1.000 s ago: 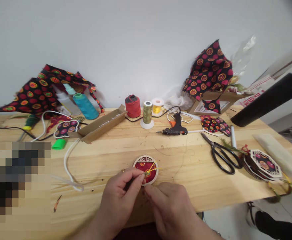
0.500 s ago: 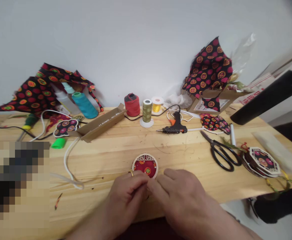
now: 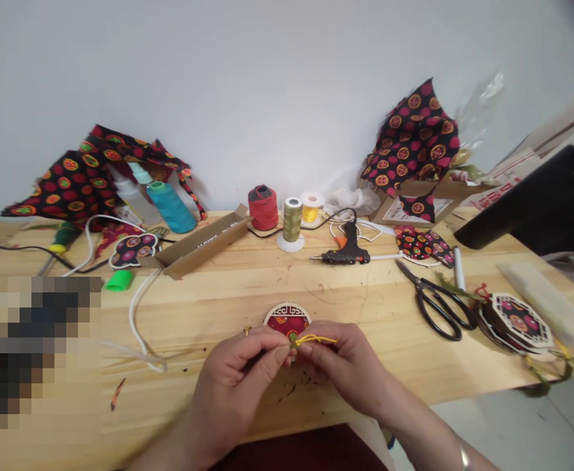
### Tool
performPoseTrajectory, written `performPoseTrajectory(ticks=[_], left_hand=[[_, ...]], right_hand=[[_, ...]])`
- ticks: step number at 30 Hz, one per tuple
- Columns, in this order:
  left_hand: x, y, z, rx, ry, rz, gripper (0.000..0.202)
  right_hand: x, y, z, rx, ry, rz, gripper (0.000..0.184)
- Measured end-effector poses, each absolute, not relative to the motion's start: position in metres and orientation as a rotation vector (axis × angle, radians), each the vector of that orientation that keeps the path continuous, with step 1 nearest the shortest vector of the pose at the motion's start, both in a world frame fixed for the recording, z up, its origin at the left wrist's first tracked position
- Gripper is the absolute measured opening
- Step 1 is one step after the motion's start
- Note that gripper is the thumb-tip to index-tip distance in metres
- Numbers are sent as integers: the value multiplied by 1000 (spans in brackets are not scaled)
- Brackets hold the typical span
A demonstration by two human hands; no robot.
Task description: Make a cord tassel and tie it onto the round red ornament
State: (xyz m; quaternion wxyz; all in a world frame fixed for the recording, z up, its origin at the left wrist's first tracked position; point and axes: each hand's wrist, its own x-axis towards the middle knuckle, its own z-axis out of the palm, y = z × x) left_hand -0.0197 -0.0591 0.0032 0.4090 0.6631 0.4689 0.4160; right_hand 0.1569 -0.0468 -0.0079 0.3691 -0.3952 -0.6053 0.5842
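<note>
Both of my hands meet low in the middle of the view, above the wooden table. A thin yellow cord (image 3: pixel 319 339) with a small knotted end runs between their fingertips. My left hand (image 3: pixel 240 376) is closed in a pinch at the knotted end. My right hand (image 3: pixel 345 360) pinches the cord just beside it, and the loose strands lie across its fingers. Right behind the fingertips lies a round wooden ornament (image 3: pixel 287 309) with fretwork at its top and dark red patterned fabric; my hands hide its lower part.
Black-handled scissors (image 3: pixel 438 304), a hot glue gun (image 3: pixel 346 248) and octagonal ornaments (image 3: pixel 520 317) lie to the right. Thread spools (image 3: pixel 292 219) and a cardboard tray (image 3: pixel 208 242) stand behind. A green cap (image 3: pixel 119 280) and a white cable (image 3: pixel 137 314) lie to the left.
My hands have turned and opened up slightly, so the yellow cord between the fingertips now shows. My right wrist has swung outward. The view has shifted a little.
</note>
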Motion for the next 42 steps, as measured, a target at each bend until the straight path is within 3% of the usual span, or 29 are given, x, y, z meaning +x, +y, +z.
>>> performPoseTrajectory(ticks=[6, 12, 27, 37, 40, 42], left_hand=[[-18, -59, 4, 1740, 1325, 1138, 14], [-16, -61, 2, 1805, 1346, 1133, 15], [-10, -61, -4, 1857, 1414, 1178, 14], [-15, -57, 3, 1916, 1133, 743, 22], [-15, -57, 10, 1811, 1050, 691, 22], [-16, -57, 12, 1694, 1043, 697, 21]], right_hand=[[141, -72, -9, -1212, -1234, 1570, 25], [136, -80, -7, -1174, -1421, 1416, 24], [141, -78, -4, -1168, -2070, 846, 20], [165, -64, 28, -1053, -2663, 197, 24], [173, -48, 38, -1010, -2646, 339, 20], [176, -38, 37, -980, -2505, 627, 20]])
